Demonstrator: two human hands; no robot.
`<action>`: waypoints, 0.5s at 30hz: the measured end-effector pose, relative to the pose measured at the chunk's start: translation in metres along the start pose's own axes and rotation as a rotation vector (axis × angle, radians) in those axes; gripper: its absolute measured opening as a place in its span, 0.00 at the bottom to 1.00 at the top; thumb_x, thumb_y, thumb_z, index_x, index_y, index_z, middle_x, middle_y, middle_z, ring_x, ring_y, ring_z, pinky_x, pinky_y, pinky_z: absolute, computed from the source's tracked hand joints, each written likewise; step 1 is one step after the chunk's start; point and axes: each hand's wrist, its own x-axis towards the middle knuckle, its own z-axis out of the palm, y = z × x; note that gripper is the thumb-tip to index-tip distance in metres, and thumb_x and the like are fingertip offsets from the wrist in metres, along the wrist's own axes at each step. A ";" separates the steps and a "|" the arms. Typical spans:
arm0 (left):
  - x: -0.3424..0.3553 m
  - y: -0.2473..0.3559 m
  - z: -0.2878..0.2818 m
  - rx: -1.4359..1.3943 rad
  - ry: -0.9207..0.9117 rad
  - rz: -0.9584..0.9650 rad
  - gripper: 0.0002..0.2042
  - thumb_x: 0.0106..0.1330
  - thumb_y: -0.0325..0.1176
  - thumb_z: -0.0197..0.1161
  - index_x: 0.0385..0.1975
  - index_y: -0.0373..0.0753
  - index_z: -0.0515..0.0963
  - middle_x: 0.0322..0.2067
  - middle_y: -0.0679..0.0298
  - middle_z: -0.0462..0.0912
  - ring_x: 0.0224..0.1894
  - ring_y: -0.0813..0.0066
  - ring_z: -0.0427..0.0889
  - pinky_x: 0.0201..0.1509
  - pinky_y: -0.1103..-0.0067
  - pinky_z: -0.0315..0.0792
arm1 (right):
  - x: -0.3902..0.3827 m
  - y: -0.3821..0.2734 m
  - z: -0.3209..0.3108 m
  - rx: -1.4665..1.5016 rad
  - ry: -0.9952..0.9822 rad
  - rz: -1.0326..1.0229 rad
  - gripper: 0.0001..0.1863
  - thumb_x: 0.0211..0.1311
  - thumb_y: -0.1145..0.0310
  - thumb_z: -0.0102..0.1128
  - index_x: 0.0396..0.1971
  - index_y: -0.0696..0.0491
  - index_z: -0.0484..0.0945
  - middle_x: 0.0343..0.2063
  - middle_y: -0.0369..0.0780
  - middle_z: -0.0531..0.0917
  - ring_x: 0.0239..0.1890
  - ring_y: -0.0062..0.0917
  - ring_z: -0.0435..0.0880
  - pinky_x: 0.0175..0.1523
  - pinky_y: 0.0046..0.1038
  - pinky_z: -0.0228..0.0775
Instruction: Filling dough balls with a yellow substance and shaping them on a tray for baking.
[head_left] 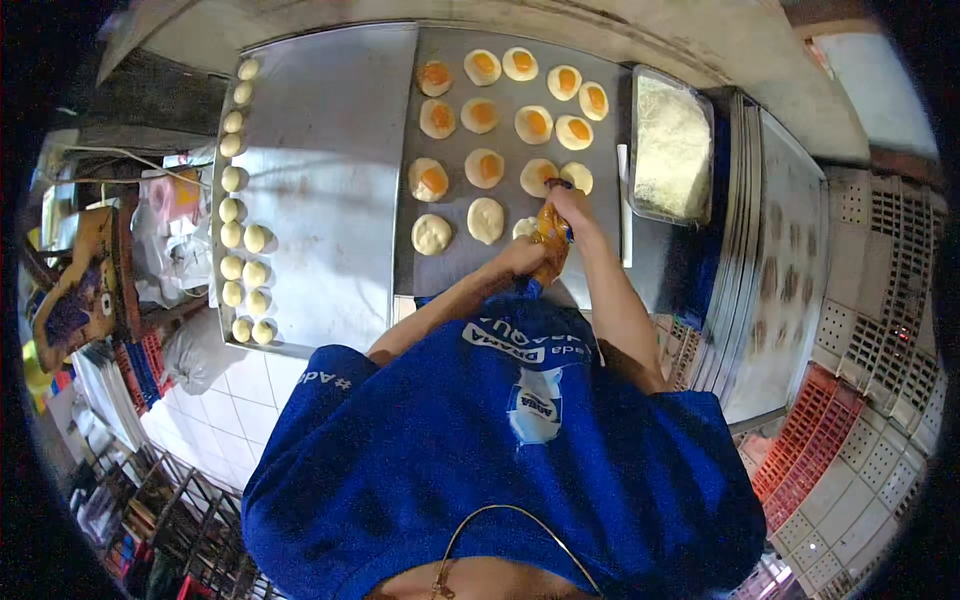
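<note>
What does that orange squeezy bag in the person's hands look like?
The piping bag is a soft, see-through plastic cone full of orange filling. It slants up and to the right over the metal tray. The left hand squeezes its lower end, the right hand steadies its top near a flat dough round.

Both bare forearms reaching forward and converging; left hand (520, 258) clenched low, right hand (568, 205) further out, fingers curled tight, wrist bent slightly downward

A row of small dough balls (234, 207) lies at 9 o'clock on the steel counter (330, 150). A rectangular metal tin (671, 146) stands at 2 o'clock. Plastic crates (870, 330) are stacked at 4 o'clock.
</note>
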 end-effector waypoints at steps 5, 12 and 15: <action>-0.023 0.022 0.014 -0.106 0.010 0.033 0.17 0.52 0.39 0.62 0.35 0.32 0.82 0.29 0.58 0.83 0.31 0.67 0.80 0.35 0.77 0.75 | 0.019 0.019 -0.005 -0.233 0.188 0.006 0.12 0.46 0.66 0.65 0.31 0.56 0.82 0.29 0.39 0.84 0.29 0.24 0.80 0.32 0.26 0.70; -0.049 0.048 0.027 0.141 -0.032 0.236 0.16 0.54 0.40 0.62 0.35 0.32 0.81 0.28 0.58 0.83 0.30 0.68 0.79 0.33 0.75 0.74 | -0.054 -0.007 -0.046 0.122 -0.245 -0.059 0.11 0.50 0.68 0.66 0.34 0.56 0.82 0.31 0.39 0.84 0.31 0.23 0.81 0.36 0.25 0.72; -0.035 0.040 0.035 0.582 0.133 0.587 0.17 0.54 0.41 0.65 0.34 0.32 0.80 0.26 0.57 0.82 0.28 0.67 0.78 0.31 0.74 0.73 | -0.094 0.000 -0.062 0.727 -0.381 -0.097 0.10 0.48 0.73 0.69 0.32 0.55 0.82 0.29 0.37 0.83 0.30 0.22 0.80 0.37 0.23 0.73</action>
